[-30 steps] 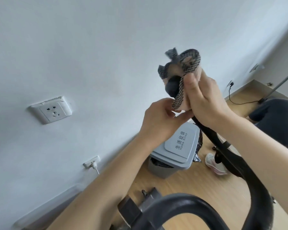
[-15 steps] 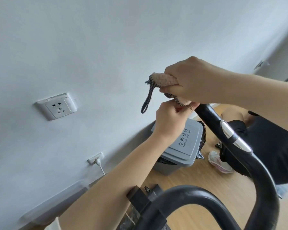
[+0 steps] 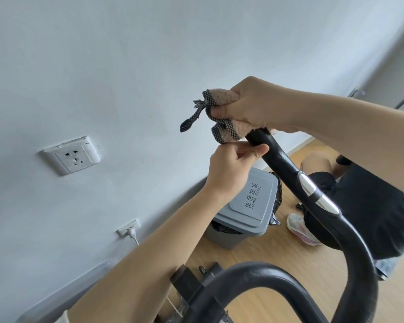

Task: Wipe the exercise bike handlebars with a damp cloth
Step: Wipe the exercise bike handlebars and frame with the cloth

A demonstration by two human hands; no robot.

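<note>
The black handlebar (image 3: 287,173) of the exercise bike rises from the lower right to its tip at centre, with a silver sensor plate (image 3: 317,194) on the grip. My right hand (image 3: 250,103) is clenched over the tip, pressing a pink cloth with a checked black-and-white border (image 3: 222,99) around it. A loose strip of the cloth hangs to the left. Just below, my left hand (image 3: 231,166) grips the bar with its thumb against it. A second curved black bar (image 3: 254,276) crosses the bottom.
A grey lidded bin (image 3: 247,206) with a black liner stands on the wooden floor by the white wall. Wall sockets (image 3: 71,156) sit to the left. Another person's leg and pink shoe (image 3: 299,229) are at the right.
My right hand turned from beside the bar tip to on top of it, bunching the cloth over the end. The view shifted, revealing the silver sensor plate.
</note>
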